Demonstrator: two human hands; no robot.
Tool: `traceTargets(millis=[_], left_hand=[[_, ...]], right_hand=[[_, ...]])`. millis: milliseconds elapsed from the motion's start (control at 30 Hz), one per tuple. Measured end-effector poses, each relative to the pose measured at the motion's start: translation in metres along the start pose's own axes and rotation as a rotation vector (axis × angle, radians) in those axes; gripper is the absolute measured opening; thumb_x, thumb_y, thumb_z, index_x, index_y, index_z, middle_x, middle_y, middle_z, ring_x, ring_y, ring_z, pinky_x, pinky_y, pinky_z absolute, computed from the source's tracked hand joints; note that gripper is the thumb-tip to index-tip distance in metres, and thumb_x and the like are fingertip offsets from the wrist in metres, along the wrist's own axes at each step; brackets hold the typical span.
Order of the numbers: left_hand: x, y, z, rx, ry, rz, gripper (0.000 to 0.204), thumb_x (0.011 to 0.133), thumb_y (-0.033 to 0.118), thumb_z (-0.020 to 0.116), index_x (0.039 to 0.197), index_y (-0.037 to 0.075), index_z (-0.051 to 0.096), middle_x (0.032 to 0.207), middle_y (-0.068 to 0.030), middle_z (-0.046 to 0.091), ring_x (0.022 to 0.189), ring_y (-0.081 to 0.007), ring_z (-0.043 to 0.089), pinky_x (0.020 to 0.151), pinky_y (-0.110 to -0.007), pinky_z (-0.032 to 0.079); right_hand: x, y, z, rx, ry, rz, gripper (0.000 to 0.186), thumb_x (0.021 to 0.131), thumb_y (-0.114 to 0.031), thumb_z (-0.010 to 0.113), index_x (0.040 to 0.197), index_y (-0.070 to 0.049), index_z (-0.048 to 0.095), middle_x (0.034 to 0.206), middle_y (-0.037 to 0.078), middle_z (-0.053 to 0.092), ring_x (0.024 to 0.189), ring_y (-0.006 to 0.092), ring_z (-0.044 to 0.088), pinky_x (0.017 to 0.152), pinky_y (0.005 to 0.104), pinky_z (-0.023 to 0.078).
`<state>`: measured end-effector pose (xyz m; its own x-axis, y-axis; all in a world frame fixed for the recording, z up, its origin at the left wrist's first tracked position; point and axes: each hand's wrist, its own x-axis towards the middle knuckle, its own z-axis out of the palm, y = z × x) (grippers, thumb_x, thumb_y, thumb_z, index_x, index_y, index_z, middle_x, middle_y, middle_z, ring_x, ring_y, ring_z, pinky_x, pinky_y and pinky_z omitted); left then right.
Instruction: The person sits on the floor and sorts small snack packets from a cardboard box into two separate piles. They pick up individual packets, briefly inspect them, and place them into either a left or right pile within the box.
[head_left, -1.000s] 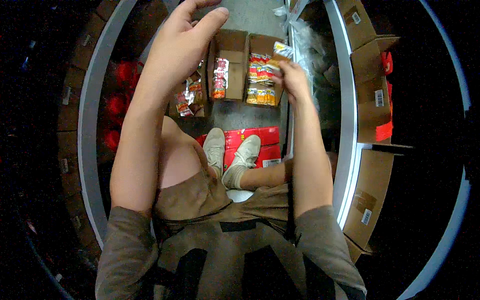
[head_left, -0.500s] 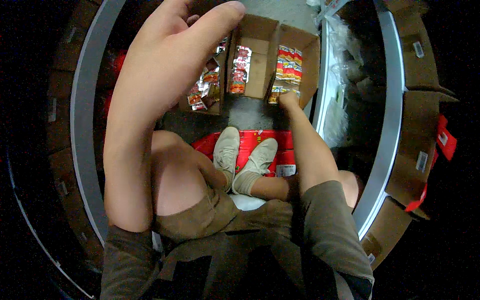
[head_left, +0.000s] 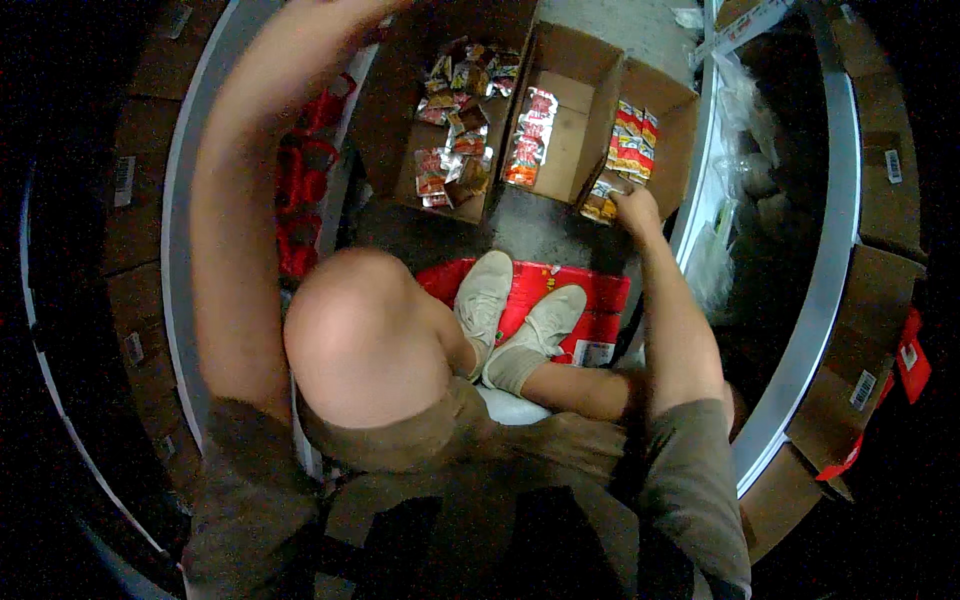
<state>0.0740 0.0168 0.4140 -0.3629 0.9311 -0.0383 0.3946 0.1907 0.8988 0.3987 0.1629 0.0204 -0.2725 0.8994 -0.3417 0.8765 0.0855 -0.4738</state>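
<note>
My right hand (head_left: 636,207) is at the near end of the right cardboard box (head_left: 675,110), its fingers closed on a small yellow-and-brown foil packet (head_left: 599,198). Just beyond it in that box lie red-and-yellow packets (head_left: 630,140) in tidy rows. The middle box (head_left: 568,115) has a column of silver-and-red packets (head_left: 530,135) along its left side. Loose packets (head_left: 465,130) are heaped in the left box (head_left: 395,130). My left hand (head_left: 355,12) is raised at the top edge, beyond the left box's side; it is blurred and partly cut off, so its fingers cannot be read.
A red carton (head_left: 600,295) lies under my shoes (head_left: 488,290). Pale metal shelf rails run along both sides, with brown cartons (head_left: 830,370) on the outer right. Red items (head_left: 305,200) sit behind the left rail, and clear plastic wrap (head_left: 735,150) hangs inside the right one.
My left hand has moved up and left, uncovering the heaped packets in the left box. The view has shifted, so the boxes appear farther right. My right hand stays at the right box.
</note>
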Motion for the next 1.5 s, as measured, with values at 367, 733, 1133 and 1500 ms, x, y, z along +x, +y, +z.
traceTargets(millis=[367,733,1133,1500], left_hand=[[0.018,-0.401,0.125,0.837,-0.474,-0.306,0.042,0.081,0.029,0.063,0.107,-0.003,0.061,0.102,-0.0229,0.066,0.093,-0.0369,0.064,0.081,-0.046,0.051],[0.014,-0.212,0.077,0.264,0.136,-0.09,0.034,0.083,0.025,0.063,0.105,-0.001,0.058,0.106,-0.0202,0.063,0.092,-0.0312,0.063,0.084,-0.039,0.048],[-0.108,0.072,0.055,0.283,-0.009,0.853,0.026,0.08,-0.003,0.064,0.104,0.002,0.053,0.127,-0.0188,0.052,0.1,-0.0248,0.063,0.076,-0.031,0.053],[-0.109,0.076,0.113,-0.574,-0.206,0.185,0.022,0.098,0.022,0.052,0.104,0.001,0.056,0.089,-0.0032,0.062,0.08,-0.0078,0.059,0.074,-0.023,0.049]], right_hand=[[-0.04,-0.083,-0.1,0.025,-0.161,0.016,0.042,0.085,-0.036,0.062,0.104,0.002,0.063,0.099,0.023,0.066,0.093,0.0362,0.065,0.082,0.0417,0.05],[-0.122,-0.153,-0.172,0.506,-0.131,-0.149,0.03,0.092,-0.034,0.057,0.096,-0.004,0.06,0.076,0.002,0.06,0.062,0.0091,0.055,0.049,0.0239,0.041],[-0.256,-0.24,-0.264,1.43,-0.117,-0.536,0.036,0.095,-0.022,0.056,0.119,0.002,0.047,0.099,0.011,0.063,0.08,0.0124,0.062,0.061,0.0242,0.053],[-0.278,-0.211,-0.269,1.514,-0.022,-0.53,0.021,0.094,-0.009,0.055,0.11,0.001,0.048,0.099,0.011,0.065,0.089,0.0152,0.064,0.074,0.0279,0.054]])
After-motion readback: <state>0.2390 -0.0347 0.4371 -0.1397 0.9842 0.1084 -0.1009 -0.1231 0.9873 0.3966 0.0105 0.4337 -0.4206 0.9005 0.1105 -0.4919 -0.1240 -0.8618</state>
